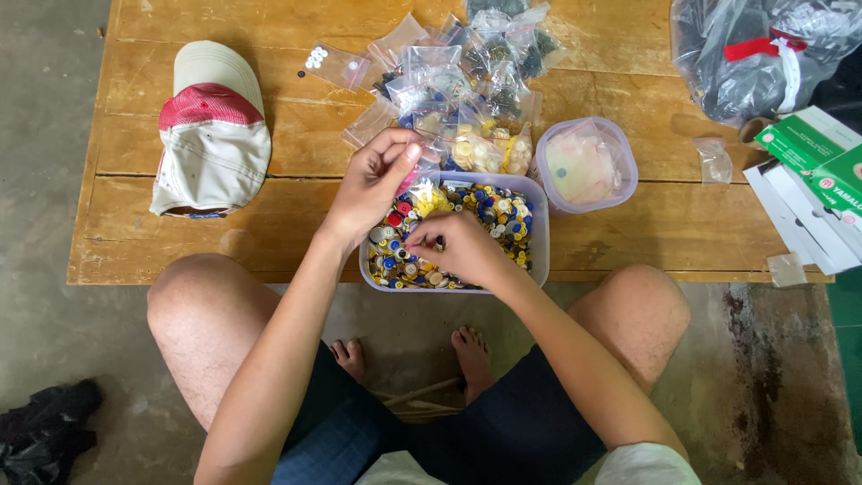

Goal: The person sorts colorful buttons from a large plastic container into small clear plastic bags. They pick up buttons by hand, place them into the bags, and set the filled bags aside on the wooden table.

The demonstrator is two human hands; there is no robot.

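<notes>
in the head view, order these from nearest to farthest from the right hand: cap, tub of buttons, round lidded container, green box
From the right hand:
1. tub of buttons, directly under it
2. round lidded container, up and to the right
3. cap, far left
4. green box, far right edge

Bag pile (458,85) behind button tub (539,224)

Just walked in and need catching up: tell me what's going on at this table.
A person sits at a low wooden table, sorting buttons. The right hand picks in a clear tub full of mixed coloured buttons. The left hand pinches a small clear bag above it. Filled bags are piled behind, and a cap lies to the left.
</notes>
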